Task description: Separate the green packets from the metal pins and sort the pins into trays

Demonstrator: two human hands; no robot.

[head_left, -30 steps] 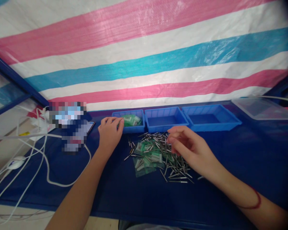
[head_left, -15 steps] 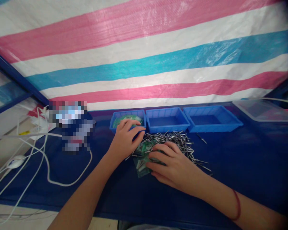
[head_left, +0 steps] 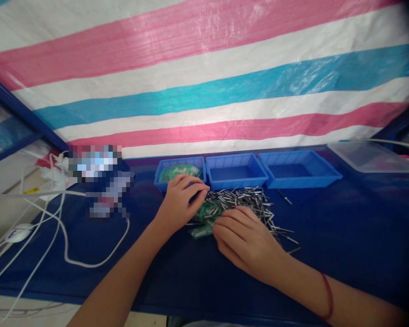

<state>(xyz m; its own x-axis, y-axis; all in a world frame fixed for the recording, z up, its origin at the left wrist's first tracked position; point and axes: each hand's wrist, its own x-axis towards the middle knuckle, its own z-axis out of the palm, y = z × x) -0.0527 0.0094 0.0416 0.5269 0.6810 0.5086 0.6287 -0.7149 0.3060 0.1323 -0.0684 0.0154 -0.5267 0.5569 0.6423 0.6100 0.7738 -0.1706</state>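
A heap of thin metal pop rivets [head_left: 248,196] lies on the blue table, mixed with small green plastic bags [head_left: 209,210]. My right hand [head_left: 243,236] is closed at the heap's near side, its fingertips pinching the end of a flat green bag [head_left: 200,232]. At the heap's left edge is my left hand [head_left: 181,200], thumb and forefinger brought together; whatever sits between them is too small to make out. Just behind it, a blue bin [head_left: 162,185] holds more green bags.
Two more blue bins, a middle one [head_left: 236,185] and a right one [head_left: 303,183], continue the row. One loose rivet [head_left: 285,196] lies right of the heap. White cables [head_left: 63,227] and blurred-out items crowd the left; a clear plastic lid [head_left: 371,159] lies far right.
My right hand has drawn its fingers together and moved slightly nearer to me. The green bag by it now looks flatter or folded. My left hand has shifted only slightly.
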